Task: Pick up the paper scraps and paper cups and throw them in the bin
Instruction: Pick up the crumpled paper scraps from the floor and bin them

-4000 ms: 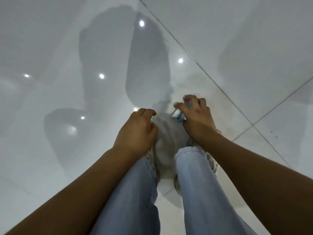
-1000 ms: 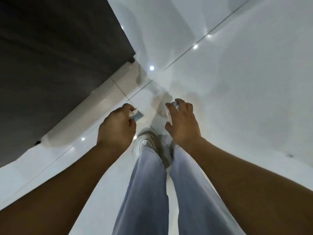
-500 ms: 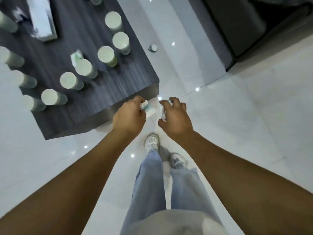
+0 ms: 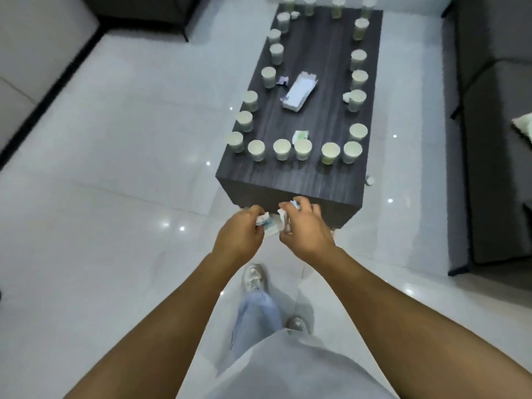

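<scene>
My left hand (image 4: 239, 236) grips a crumpled white-and-blue paper scrap (image 4: 266, 226). Close beside it, my right hand (image 4: 306, 230) holds another crumpled scrap (image 4: 283, 218), with a bit of blue showing at the fingertips. Both hands hover over the floor just in front of the dark wooden coffee table (image 4: 311, 174). Several pale green paper cups (image 4: 282, 149) stand around the table's edge. Paper scraps lie on the table top (image 4: 300, 135) and one on the floor (image 4: 370, 180) to its right. No bin is in view.
An open white box (image 4: 299, 92) lies in the middle of the table. A grey sofa (image 4: 495, 139) runs along the right, another seat at the top left (image 4: 34, 33). Glossy white floor tiles (image 4: 115, 168) spread to the left.
The view has swung up from the floor to the whole table and the table has come square in front of me. Both hands keep hold of their scraps, now close together.
</scene>
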